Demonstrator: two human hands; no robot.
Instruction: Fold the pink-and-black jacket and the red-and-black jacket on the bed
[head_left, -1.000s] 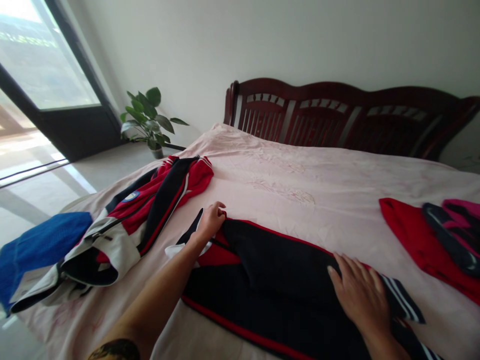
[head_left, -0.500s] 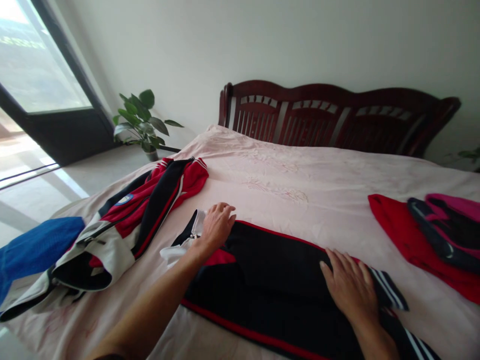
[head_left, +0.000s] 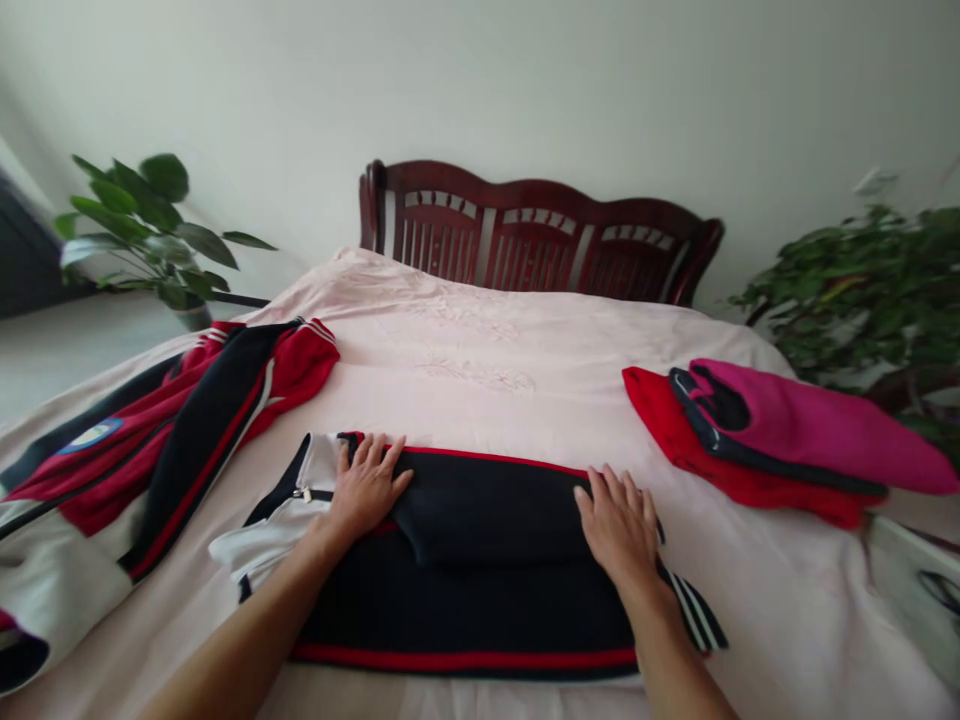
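A dark navy track jacket with red piping and a white zipped collar lies on the bed, its sleeves folded in over the body. My left hand rests on it near the collar, fingers spread along the upper red edge. Toward the hem end, my right hand is laid flat with its fingers apart. A striped white-and-navy band sticks out just right of my right wrist. Neither hand grips the cloth.
Another red, navy and white jacket is spread at the left. A pile of folded clothes, with a pink garment on top, sits at the right. Behind are a wooden headboard and potted plants on both sides.
The view has turned right, showing more of the folded pile and the right-hand plant. My left hand's fingers have come down onto the jacket. My right hand stays on it.
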